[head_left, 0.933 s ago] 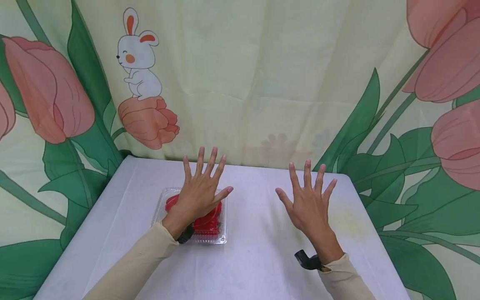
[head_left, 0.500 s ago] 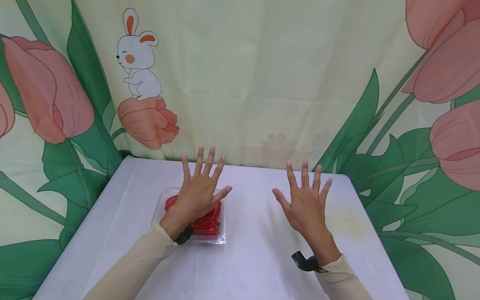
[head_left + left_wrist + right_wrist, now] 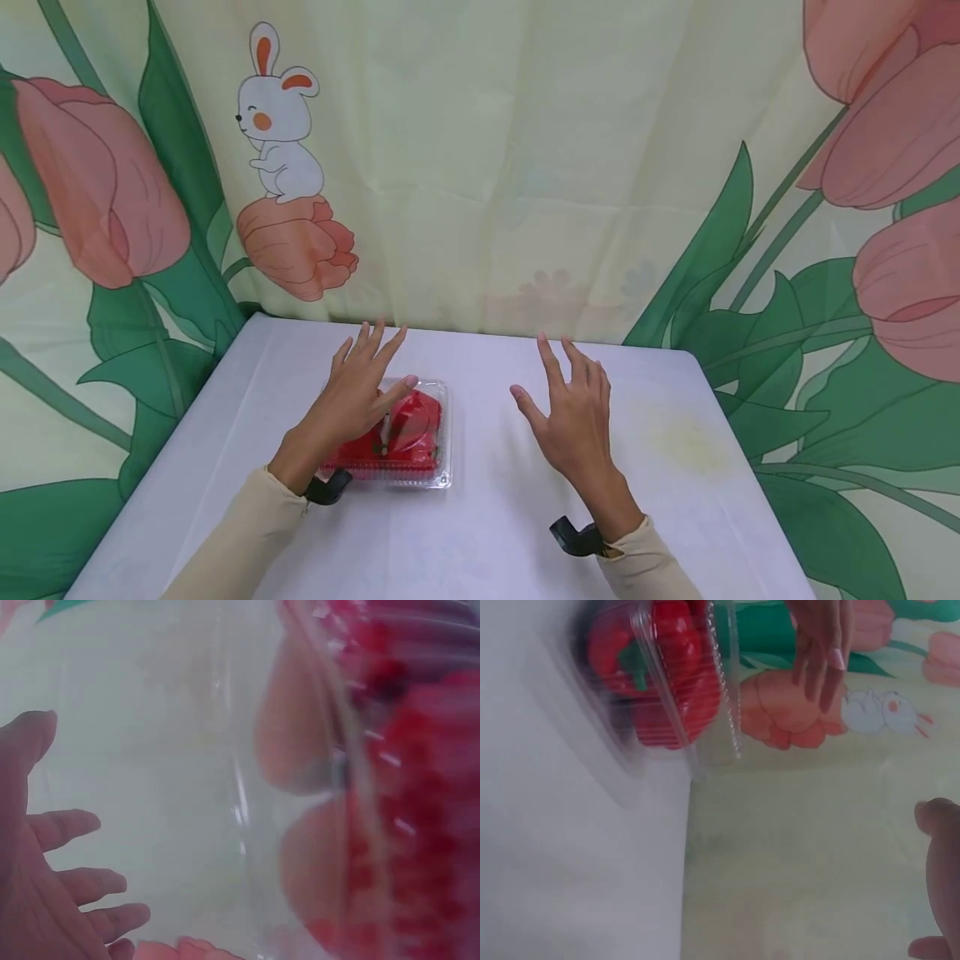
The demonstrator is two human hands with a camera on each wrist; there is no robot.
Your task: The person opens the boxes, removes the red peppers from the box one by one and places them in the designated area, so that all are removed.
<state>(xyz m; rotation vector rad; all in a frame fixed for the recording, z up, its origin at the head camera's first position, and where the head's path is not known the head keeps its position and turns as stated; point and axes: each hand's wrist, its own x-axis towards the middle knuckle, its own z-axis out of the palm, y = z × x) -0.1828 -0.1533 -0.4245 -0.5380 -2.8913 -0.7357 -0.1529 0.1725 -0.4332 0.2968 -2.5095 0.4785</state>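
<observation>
A clear plastic clamshell box lies on the table's left half. Inside it are glossy red pieces with green bits; in the right wrist view one red piece has a green stem-like part and resembles a bell pepper. My left hand hovers over the box's left part with fingers spread and holds nothing, covering some of the contents. To the right of the box, my right hand is held above the table, its fingers extended and thumb apart. At the left wrist view's edge, the left hand's fingers are loosely extended.
A white cloth covers the table. Behind it hangs a curtain printed with tulips and a rabbit, close to the far edge. Each wrist wears a black camera mount, such as the right one.
Both hands have shifted left and turned from flat, spread palms to a more sideways pose. The left hand has uncovered more of the box; the right hand has come nearer to it.
</observation>
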